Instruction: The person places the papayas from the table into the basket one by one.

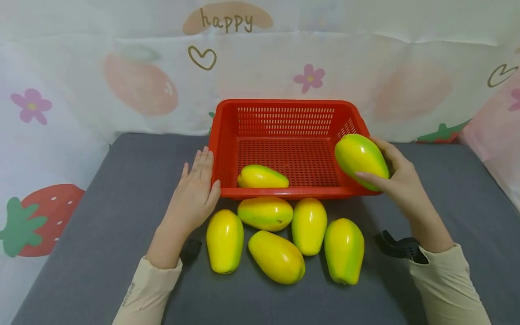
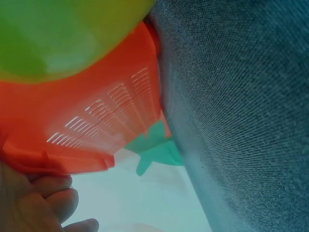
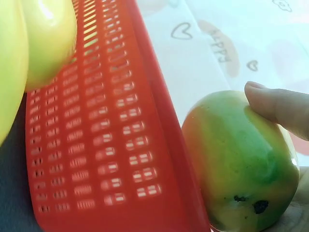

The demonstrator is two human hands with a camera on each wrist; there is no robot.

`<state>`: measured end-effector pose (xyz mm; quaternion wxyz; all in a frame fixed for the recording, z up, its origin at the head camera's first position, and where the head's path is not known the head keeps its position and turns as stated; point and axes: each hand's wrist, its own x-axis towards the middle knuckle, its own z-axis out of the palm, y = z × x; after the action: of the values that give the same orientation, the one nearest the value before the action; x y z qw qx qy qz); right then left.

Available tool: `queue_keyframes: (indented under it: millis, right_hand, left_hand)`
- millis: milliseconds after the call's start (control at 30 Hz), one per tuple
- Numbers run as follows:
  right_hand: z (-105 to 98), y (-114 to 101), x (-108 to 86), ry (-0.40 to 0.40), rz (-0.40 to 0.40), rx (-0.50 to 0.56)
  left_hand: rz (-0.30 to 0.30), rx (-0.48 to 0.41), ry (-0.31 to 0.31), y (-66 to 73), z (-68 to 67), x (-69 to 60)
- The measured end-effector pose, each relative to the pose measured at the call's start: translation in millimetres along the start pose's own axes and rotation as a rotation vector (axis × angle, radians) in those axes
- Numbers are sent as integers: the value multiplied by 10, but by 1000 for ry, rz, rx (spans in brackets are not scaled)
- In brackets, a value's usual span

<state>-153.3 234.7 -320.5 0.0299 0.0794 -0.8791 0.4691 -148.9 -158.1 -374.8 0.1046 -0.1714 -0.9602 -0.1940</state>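
A yellow-green papaya is gripped by my right hand, thumb on the near side, over the right rim of the red plastic basket. In the right wrist view the papaya's green end with dark spots shows beside the basket wall. My left hand rests with straight fingers along the basket's left side. In the left wrist view some fingertips touch its rim. Inside the basket, at the front left, lies one papaya.
Several more papayas lie before the basket on the grey cloth, among them one papaya near my left wrist and one papaya at the right. A printed white curtain hangs behind. Dark straps are at the wrists.
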Motion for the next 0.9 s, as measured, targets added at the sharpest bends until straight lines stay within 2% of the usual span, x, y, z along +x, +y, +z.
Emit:
queue_keyframes:
  millis: [267,633,900]
  right_hand:
    - [125,-63,114,-27,27,-8]
    - [303,-76,282,-62,-56,31]
    - [364,-90,375,-90,-58,24]
  left_hand:
    - [1,-3,1,-3,13,0]
    - [-7,1,-1,-6,10,-4]
    - [-1,2,5,-6,10,-3]
